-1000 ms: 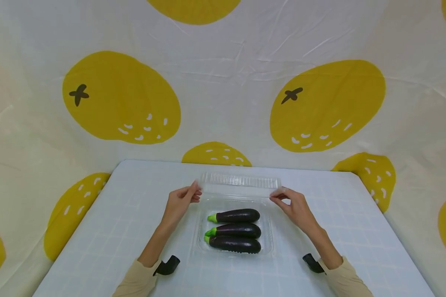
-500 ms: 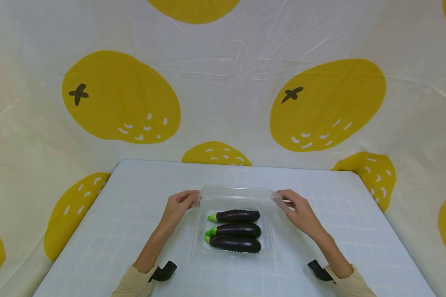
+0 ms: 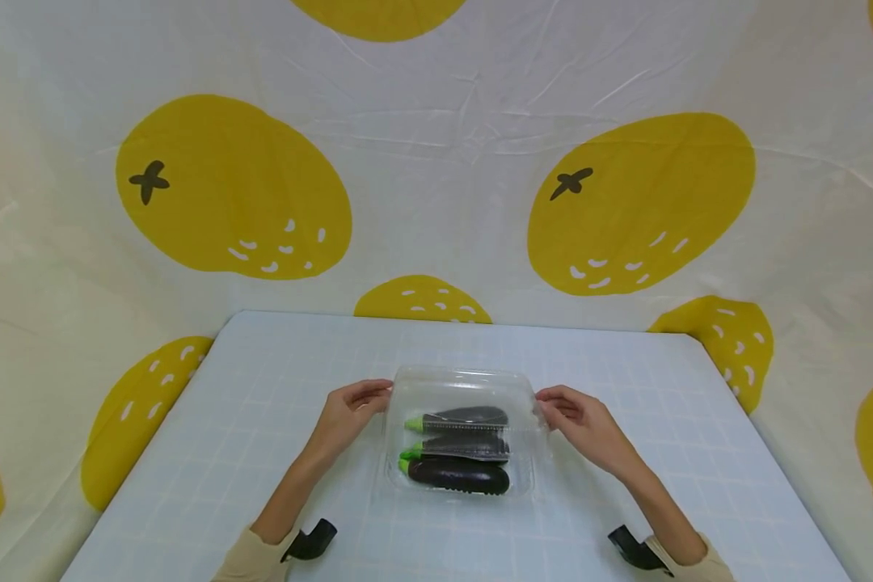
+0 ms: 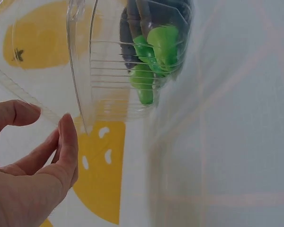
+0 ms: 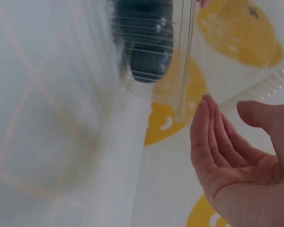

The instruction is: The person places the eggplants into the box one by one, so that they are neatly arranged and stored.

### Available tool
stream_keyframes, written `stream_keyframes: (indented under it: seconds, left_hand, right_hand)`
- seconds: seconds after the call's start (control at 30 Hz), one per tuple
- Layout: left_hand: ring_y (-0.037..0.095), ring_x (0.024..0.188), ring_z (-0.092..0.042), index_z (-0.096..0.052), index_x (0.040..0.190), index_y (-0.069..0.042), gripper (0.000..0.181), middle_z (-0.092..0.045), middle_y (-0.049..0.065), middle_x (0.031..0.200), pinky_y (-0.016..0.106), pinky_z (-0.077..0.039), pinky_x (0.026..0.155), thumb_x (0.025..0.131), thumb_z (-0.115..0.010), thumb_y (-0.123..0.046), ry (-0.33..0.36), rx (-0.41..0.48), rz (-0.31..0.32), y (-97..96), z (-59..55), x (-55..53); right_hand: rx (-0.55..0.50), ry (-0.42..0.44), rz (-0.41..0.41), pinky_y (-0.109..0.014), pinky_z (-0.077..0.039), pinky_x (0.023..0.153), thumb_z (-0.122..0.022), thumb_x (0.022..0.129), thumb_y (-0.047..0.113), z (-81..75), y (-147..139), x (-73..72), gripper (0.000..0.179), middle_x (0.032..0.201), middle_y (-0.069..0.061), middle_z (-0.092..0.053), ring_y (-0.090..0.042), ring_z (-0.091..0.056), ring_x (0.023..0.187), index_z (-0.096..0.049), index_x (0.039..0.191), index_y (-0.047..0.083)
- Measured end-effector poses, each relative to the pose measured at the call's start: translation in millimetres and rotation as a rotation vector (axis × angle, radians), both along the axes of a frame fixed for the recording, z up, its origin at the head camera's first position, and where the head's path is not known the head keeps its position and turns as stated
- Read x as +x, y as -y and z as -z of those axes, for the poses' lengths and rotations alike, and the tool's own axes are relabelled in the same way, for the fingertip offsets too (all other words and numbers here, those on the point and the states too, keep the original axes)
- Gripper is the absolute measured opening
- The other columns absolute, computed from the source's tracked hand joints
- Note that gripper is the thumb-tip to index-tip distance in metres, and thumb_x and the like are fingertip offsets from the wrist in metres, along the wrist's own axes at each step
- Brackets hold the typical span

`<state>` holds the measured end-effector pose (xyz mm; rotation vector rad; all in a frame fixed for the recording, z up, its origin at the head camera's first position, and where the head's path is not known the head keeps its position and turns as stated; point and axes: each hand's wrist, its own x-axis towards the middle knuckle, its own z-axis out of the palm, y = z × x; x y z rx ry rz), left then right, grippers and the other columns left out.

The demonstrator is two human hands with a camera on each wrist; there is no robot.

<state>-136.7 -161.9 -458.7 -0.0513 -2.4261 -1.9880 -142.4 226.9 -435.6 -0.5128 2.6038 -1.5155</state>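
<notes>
Three dark eggplants with green stems lie side by side in the clear plastic clamshell container; the front eggplant (image 3: 458, 476) shows plainly. The container's hinged lid (image 3: 466, 386) leans forward at a slant, covering the two rear eggplants in the head view. My left hand (image 3: 349, 412) is at the lid's left side, fingertips right by its edge. At the right side my right hand (image 3: 578, 420) has its fingertips close to the edge too. Both wrist views show a gap between thumb and fingers, with the container wall (image 4: 109, 90) just beyond the fingertips.
A pale checked cloth covers the table (image 3: 298, 347). Behind it hangs a white curtain (image 3: 436, 162) printed with large yellow fruit. A black wrist camera (image 3: 311, 540) sits at the left sleeve, another camera (image 3: 636, 550) at the right.
The lid has swung from lying back, through upright, to leaning forward over the eggplants. Both hands moved with its sides and their grip has loosened. The eggplants stay put.
</notes>
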Motion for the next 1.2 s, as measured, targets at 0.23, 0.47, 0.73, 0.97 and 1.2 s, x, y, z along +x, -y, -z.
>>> stream_keyframes:
  seconds: [0.23, 0.47, 0.73, 0.97, 1.2]
  left_hand:
    - [0.025, 0.108, -0.068, -0.070, 0.127, 0.000, 0.031, -0.072, 0.019, 0.118, 0.019, -0.055, 0.089, 0.097, -0.071, -0.009, -0.044, -0.036, 0.032, 0.3, 5.6, -2.5]
    - [0.026, 0.104, -0.068, -0.069, 0.126, 0.002, 0.030, -0.072, 0.017, 0.117, 0.019, -0.056, 0.088, 0.097, -0.071, -0.005, -0.108, -0.067, 0.046, 0.2, 12.2, -4.7]
    - [0.023, 0.100, -0.067, -0.068, 0.126, 0.001, 0.031, -0.070, 0.015, 0.117, 0.021, -0.056, 0.088, 0.096, -0.072, -0.005, -0.143, -0.076, 0.033, -0.1, 14.1, -2.7]
    - [0.023, 0.100, -0.066, -0.063, 0.132, 0.002, 0.038, -0.068, 0.015, 0.114, 0.029, -0.057, 0.092, 0.096, -0.072, -0.007, -0.122, -0.125, 0.017, -0.6, 15.3, 1.1]
    - [0.022, 0.101, -0.067, -0.056, 0.139, 0.002, 0.048, -0.068, 0.012, 0.112, 0.026, -0.057, 0.090, 0.096, -0.074, -0.010, -0.038, -0.142, 0.064, 4.8, 15.0, 8.8]
  right_hand:
    - [-0.059, 0.020, -0.021, -0.039, -0.061, 0.084, -0.064, 0.103, 0.017, 7.1, 2.1, 0.6, 0.028, 0.114, -0.020, -0.070, -0.032, -0.070, 0.097, -0.064, 0.125, -0.002]
    - [0.012, -0.019, 0.026, -0.030, -0.060, 0.084, -0.067, 0.101, 0.014, 13.2, 6.1, 0.7, 0.028, 0.116, -0.014, -0.070, -0.023, -0.068, 0.103, -0.065, 0.126, 0.000]
    - [0.108, -0.111, 0.083, -0.029, -0.060, 0.084, -0.071, 0.098, 0.010, 16.3, 14.1, 3.5, 0.026, 0.115, -0.008, -0.071, -0.024, -0.069, 0.100, -0.067, 0.122, 0.001]
    - [0.087, -0.165, 0.059, -0.026, -0.060, 0.076, -0.072, 0.094, 0.000, 24.2, 13.6, 7.2, 0.031, 0.118, -0.018, -0.067, -0.022, -0.070, 0.091, -0.064, 0.123, -0.003]
    - [0.089, -0.109, 0.026, -0.026, -0.060, 0.078, -0.074, 0.095, 0.006, 20.5, 9.0, 13.1, 0.037, 0.117, -0.017, -0.067, -0.017, -0.069, 0.090, -0.061, 0.129, 0.001]
